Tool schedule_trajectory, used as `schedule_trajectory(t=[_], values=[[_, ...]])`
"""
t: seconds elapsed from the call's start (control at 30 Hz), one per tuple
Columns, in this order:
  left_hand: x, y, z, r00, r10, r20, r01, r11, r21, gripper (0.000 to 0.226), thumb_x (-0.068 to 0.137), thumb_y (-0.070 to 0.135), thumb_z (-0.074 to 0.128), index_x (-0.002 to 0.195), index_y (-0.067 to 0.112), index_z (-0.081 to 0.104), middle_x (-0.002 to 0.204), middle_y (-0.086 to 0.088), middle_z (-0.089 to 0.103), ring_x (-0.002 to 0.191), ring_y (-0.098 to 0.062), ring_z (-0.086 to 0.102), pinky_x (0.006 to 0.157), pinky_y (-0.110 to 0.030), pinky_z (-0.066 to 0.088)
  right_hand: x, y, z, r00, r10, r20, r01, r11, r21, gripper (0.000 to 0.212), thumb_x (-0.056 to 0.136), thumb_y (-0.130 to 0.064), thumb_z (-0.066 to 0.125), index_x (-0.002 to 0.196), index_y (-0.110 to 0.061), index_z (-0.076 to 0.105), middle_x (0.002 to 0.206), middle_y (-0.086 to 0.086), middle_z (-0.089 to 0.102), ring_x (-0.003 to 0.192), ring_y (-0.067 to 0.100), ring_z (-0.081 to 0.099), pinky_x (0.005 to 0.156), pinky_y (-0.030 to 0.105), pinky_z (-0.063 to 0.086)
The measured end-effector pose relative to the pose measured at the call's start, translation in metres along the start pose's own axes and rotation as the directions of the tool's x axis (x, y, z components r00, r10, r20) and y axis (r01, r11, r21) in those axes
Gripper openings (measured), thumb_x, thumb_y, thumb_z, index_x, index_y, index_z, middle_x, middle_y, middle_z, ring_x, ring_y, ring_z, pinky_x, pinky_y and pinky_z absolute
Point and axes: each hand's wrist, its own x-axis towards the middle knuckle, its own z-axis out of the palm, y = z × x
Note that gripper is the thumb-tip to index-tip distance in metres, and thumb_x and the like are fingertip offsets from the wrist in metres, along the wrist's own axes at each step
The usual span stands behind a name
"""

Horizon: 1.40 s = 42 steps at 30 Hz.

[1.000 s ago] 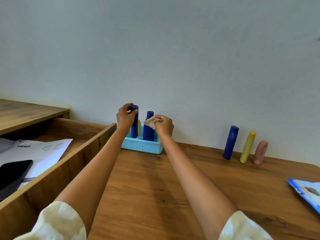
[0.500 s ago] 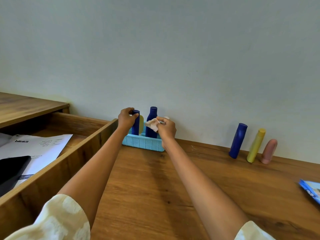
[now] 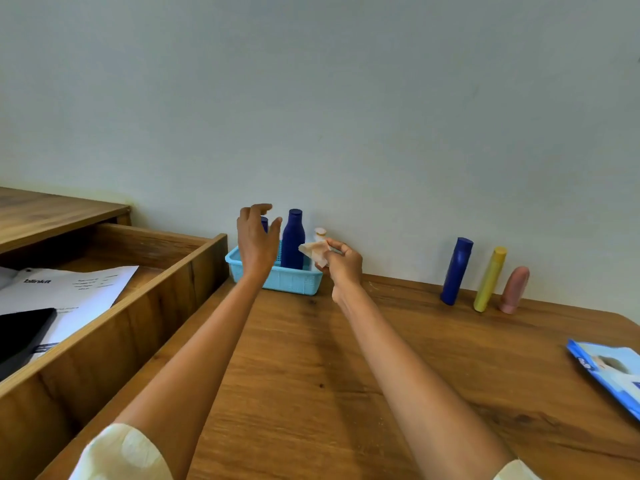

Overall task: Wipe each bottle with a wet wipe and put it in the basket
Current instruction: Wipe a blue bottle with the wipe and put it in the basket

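Next bottle to do, by my read: the dark blue bottle (image 3: 456, 270) on the wooden table (image 3: 311, 375), well off to the right of both hands, w/ nothing between it and the right hand (image 3: 341, 263). It stands nearly upright against the wall, long axis vertical w/ top tipped a bit right. Right hand is clearly the nearer one. Looks smooth, cylindrical, flat cap, plain plastic; prob. light & easy to wrap fingers round.

Just beyond it, further from the grip: yellow bottle (image 3: 490, 279), then pink bottle (image 3: 515, 289), both leaning the same way.

Right hand pinches a crumpled wet wipe (image 3: 314, 251) betw. thumb & fingertips. Left hand (image 3: 257, 242) is spread, fingers loosely curved, holding nothing, hovering above the light blue basket (image 3: 277, 280).

In basket: tall blue bottle (image 3: 293, 239) upright, another blue cap (image 3: 264, 224) half hidden behind left hand, a pale cap (image 3: 320, 232) behind the wipe.

Far right of grip: blue wipes pack (image 3: 609, 374).
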Motion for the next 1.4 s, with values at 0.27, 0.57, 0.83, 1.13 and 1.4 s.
schedule_trajectory(t=[0.27,0.57,0.83,1.13,1.4], values=[[-0.083,0.058,0.082,0.931,0.161,0.327,-0.099,0.975,-0.199,0.016,0.088,0.018,0.063,0.101,0.018,0.054,0.091,0.002,0.055,0.082,-0.011,0.054,0.067,-0.016,0.042,-0.004,-0.006,-0.098,0.908,-0.097,-0.407,0.183,0.967,0.179,0.015,0.091,-0.011,0.052,0.090,-0.022,0.063,0.094,-0.002,0.064,0.088,0.012,0.062,0.071,0.025,0.056],[-0.128,0.121,0.202,0.803,-0.023,0.595,0.180,0.962,-0.205,0.048,0.090,0.024,0.061,0.133,0.008,0.045,0.130,-0.010,0.053,0.116,-0.022,0.052,0.094,-0.032,0.045,0.023,-0.029,-0.208,0.828,-0.008,-0.561,0.204,0.936,0.287,0.018,0.095,-0.012,0.044,0.083,-0.021,0.055,0.095,-0.004,0.060,0.088,0.015,0.059,0.059,0.019,0.045],[-0.112,0.137,0.269,0.749,-0.126,0.651,0.264,0.957,-0.118,0.067,0.084,0.036,0.067,0.138,0.007,0.039,0.138,-0.012,0.047,0.123,-0.026,0.048,0.096,-0.035,0.042,0.051,-0.046,-0.231,0.832,-0.036,-0.554,0.214,0.942,0.260,0.025,0.090,-0.009,0.049,0.069,-0.022,0.048,0.077,-0.006,0.052,0.068,0.008,0.052,0.063,0.023,0.047],[-0.118,0.144,0.286,0.805,-0.103,0.585,0.227,0.963,-0.144,0.039,0.087,0.026,0.062,0.122,0.011,0.053,0.117,-0.013,0.062,0.102,-0.028,0.059,0.088,-0.042,0.050,0.049,-0.045,-0.240,0.854,-0.079,-0.514,0.209,0.957,0.202,0.030,0.089,0.001,0.048,0.070,-0.023,0.049,0.097,0.006,0.050,0.077,0.010,0.051,0.064,0.017,0.041],[-0.108,0.141,0.232,0.862,-0.050,0.505,0.297,0.856,-0.422,0.031,0.087,0.021,0.065,0.114,0.010,0.055,0.115,-0.003,0.061,0.097,-0.016,0.057,0.078,-0.024,0.045,0.041,-0.055,-0.229,0.856,-0.071,-0.513,0.188,0.965,0.181,0.017,0.089,-0.004,0.054,0.089,-0.020,0.058,0.086,-0.009,0.054,0.078,0.004,0.055,0.075,0.024,0.052]])
